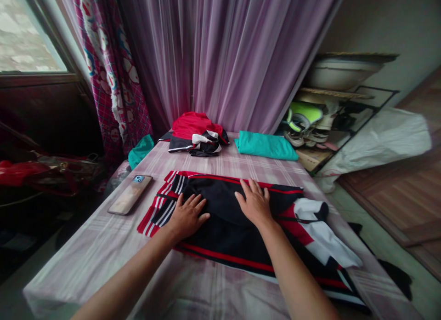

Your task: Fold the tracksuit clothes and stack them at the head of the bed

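- The dark garment (pixel 230 242) lies spread flat across the middle of the table (pixel 86 246), its red-and-white striped bands toward the phone; the right forearm hides part of its lower half, so how its layers lie there is hard to tell
- The left hand (pixel 188 216) rests palm down near the striped end, fingers extended and a little apart, pressing on the cloth without gripping it; the right hand (pixel 254 202) lies equally flat near the upper edge, fingers loosely spread, nothing pinched; both forearms are cut off by the bottom edge
- White and red sections (pixel 332 242) reach out at the garment's other end; their folds overlap, and which part is which I cannot tell
- The red garment (pixel 198 127) sits bunched at the table's far end, its inner folds hidden; just beside it lies a folded teal cloth (pixel 265 145); another teal item (pixel 141 151), partly hidden, shows at the table's left edge
- A pale plaid cloth covers the table; the phone (pixel 130 196) lies on it, camera side up
- Purple curtains (pixel 220 48) hang behind; a patterned curtain (pixel 113 81) hangs beside a cut-off window (pixel 27 35); the left corner is too dark to read
- At right, a rack holds a basin (pixel 344 74) and shoes (pixel 310 137); a whitish sack (pixel 386 140) partly covers it
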Demonstrator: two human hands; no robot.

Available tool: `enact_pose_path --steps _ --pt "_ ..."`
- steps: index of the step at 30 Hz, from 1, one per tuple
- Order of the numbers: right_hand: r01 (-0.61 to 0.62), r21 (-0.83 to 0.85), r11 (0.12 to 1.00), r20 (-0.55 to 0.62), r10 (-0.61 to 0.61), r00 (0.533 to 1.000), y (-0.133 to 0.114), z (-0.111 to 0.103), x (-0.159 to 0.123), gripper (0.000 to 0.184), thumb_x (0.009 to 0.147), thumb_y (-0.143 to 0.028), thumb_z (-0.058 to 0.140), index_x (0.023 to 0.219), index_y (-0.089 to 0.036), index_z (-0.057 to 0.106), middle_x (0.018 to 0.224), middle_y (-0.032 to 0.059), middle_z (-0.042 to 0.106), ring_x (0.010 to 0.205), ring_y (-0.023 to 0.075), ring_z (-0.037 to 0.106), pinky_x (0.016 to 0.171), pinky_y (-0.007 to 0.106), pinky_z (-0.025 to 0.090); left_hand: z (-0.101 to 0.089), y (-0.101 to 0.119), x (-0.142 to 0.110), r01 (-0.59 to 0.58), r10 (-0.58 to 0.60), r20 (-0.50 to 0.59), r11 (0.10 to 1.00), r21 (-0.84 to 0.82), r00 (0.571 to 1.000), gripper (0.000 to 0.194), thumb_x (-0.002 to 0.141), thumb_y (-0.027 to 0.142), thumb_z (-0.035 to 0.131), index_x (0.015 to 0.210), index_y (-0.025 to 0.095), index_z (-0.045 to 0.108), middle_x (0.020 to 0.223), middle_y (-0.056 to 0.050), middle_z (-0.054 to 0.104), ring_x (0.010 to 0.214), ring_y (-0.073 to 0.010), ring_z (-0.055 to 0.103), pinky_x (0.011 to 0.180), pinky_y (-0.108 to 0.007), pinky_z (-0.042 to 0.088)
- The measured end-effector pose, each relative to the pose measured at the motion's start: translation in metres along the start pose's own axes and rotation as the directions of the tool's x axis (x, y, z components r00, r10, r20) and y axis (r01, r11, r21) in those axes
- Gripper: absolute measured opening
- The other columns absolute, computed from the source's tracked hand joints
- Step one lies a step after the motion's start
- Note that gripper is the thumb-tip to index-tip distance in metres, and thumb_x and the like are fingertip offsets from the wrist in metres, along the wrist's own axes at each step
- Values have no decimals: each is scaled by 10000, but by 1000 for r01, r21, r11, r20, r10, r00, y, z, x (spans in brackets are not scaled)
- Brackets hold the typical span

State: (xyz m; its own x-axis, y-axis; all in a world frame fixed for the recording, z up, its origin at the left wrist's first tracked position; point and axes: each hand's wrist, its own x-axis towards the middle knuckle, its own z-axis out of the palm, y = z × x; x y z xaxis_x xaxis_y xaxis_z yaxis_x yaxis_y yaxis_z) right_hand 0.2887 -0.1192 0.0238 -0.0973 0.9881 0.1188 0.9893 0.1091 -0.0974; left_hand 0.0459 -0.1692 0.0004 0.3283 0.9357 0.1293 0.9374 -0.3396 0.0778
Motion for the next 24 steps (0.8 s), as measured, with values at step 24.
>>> enact_pose_path --steps 24 --pt "-168 -16 986 150 169 974 91 25 19 569 1018 -476 256 1543 -273 343 1633 63 270 1499 232 231 1195 533 145 6 -29 78 255 -258 -7 952 169 966 740 940 610 368 1529 161 375 1584 -123 379 1464 -357 313 1193 -543 205"
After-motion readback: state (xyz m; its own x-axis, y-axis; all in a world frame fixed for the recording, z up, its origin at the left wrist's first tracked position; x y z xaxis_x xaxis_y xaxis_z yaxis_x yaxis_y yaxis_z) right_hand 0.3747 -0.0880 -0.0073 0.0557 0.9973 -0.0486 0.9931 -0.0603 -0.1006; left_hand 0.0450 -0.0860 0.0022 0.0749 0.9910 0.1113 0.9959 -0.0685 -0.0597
